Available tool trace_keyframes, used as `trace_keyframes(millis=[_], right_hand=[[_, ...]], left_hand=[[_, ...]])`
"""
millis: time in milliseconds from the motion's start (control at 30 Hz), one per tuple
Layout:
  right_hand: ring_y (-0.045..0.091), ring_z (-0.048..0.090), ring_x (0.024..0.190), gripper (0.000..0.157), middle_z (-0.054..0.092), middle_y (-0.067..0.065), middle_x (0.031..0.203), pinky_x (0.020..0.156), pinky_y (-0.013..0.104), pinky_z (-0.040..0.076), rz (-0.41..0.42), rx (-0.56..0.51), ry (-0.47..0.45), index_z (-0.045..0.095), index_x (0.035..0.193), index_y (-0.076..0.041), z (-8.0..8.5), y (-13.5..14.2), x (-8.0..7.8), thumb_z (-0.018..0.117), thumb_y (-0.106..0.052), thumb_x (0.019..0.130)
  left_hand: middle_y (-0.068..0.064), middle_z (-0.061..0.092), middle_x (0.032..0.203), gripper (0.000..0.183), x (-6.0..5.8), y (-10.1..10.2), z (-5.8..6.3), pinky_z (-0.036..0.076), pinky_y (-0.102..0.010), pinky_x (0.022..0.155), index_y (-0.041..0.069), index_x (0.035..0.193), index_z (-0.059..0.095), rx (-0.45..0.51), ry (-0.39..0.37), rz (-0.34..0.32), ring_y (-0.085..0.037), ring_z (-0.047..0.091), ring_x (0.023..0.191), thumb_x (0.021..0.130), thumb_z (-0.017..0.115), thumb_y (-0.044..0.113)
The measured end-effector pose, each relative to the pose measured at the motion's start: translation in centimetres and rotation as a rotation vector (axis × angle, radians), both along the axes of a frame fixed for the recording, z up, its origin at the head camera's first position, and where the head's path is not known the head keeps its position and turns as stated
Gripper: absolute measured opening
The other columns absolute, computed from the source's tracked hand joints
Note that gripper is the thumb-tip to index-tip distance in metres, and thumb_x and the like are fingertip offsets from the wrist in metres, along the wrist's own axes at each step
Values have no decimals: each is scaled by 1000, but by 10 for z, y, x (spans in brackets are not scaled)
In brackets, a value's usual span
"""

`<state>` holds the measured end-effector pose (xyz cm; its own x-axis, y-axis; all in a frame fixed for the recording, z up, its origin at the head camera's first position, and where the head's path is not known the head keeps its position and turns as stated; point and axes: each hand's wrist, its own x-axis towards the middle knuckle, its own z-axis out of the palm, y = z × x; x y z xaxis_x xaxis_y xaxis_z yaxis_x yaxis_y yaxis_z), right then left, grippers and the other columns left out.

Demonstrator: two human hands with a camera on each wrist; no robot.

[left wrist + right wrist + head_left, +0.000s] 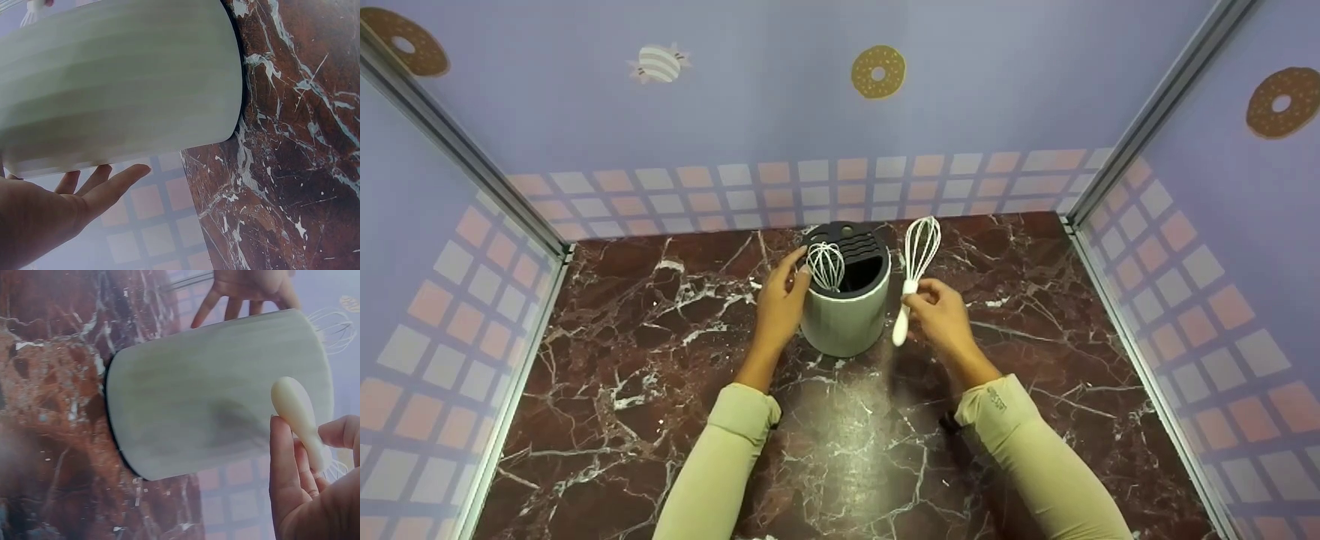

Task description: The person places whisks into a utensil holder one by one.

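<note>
A white whisk [911, 289] is pinched by its handle between the thumb and fingers of my right hand [941, 311], just right of a utensil holder [847, 326]. The holder is a pale grey-green cylinder with a black slotted top, standing upright. A second whisk [826, 266] stands in its left opening, wire loops up and handle hidden inside. My left hand [781, 304] rests against the holder's left side near the rim. In the left wrist view the left fingers [115, 183] lie fairly straight along the holder's wall. The right wrist view shows the whisk's handle [298, 408] in front of the holder.
The holder stands on a dark red marble-patterned tabletop [660, 375], towards the back. A lilac back wall [765, 90] with donut and checker prints rises behind it. Similar panels [1222, 315] close off both sides.
</note>
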<state>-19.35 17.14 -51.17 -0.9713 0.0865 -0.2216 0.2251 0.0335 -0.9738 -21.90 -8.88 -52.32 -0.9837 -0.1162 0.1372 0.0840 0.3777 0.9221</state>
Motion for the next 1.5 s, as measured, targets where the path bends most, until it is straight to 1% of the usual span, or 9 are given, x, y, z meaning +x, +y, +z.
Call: trace_keyframes(millis=[300, 500, 667, 800, 967, 1033, 1100, 1300, 1500], right_hand=[[14, 64, 70, 28, 65, 1, 86, 56, 34, 59, -11, 39, 74, 64, 118, -5, 30, -1, -5, 68, -11, 91], [15, 65, 65, 27, 68, 4, 88, 61, 45, 61, -32, 60, 182, 65, 117, -5, 44, -5, -9, 69, -12, 91], [18, 64, 66, 27, 69, 6, 91, 58, 40, 61, -74, 110, 277, 67, 116, -5, 53, -12, -13, 72, -16, 92], [17, 67, 71, 27, 69, 8, 95, 59, 36, 61, -85, 102, 337, 67, 118, -7, 59, -18, -17, 72, -17, 93], [13, 70, 79, 29, 73, 10, 99, 63, 28, 59, -93, 179, 449, 68, 120, -5, 65, -27, -22, 73, -16, 94], [13, 71, 82, 30, 74, 11, 101, 63, 27, 59, -92, 202, 475, 68, 120, -5, 66, -31, -23, 73, -17, 94], [15, 72, 84, 30, 74, 11, 102, 61, 30, 60, -85, 199, 479, 67, 121, -5, 67, -34, -24, 72, -18, 94], [19, 74, 87, 31, 73, 11, 105, 58, 33, 60, -71, 198, 486, 66, 121, -4, 67, -43, -30, 72, -18, 95], [19, 74, 88, 32, 75, 11, 106, 63, 28, 60, -74, 283, 524, 67, 122, -4, 64, -46, -35, 73, -18, 94]], left_hand=[[-10, 61, 121, 42, -1, 0, -2, 51, -45, 93, 34, 145, 57, 9, -9, -7, -26, 63, 110, 104, 53, 38], [-10, 61, 114, 41, -1, 1, -2, 50, -45, 91, 34, 144, 58, 13, -1, 2, -25, 61, 105, 103, 54, 38], [-9, 61, 121, 41, -1, 0, -1, 50, -46, 94, 34, 145, 58, 12, -4, -5, -26, 61, 109, 104, 54, 38], [-12, 60, 131, 42, -2, -1, 0, 49, -48, 97, 34, 146, 56, 0, -7, -14, -27, 62, 113, 104, 52, 39], [-14, 58, 140, 42, -2, -1, -1, 47, -51, 103, 34, 146, 56, -11, 0, -15, -30, 58, 124, 104, 52, 38], [-13, 57, 143, 42, -2, -1, -1, 45, -51, 106, 33, 146, 57, -14, 5, -11, -31, 57, 128, 104, 52, 37], [-12, 57, 144, 42, -2, -1, -1, 45, -51, 107, 33, 145, 57, -10, 14, -10, -32, 56, 129, 104, 53, 36], [-14, 60, 137, 41, -1, 0, -1, 44, -51, 105, 32, 145, 58, 0, 25, -9, -28, 57, 122, 104, 53, 37], [-17, 61, 134, 41, -2, -1, -2, 45, -51, 103, 33, 144, 58, 1, 27, -6, -28, 57, 116, 104, 54, 36]])
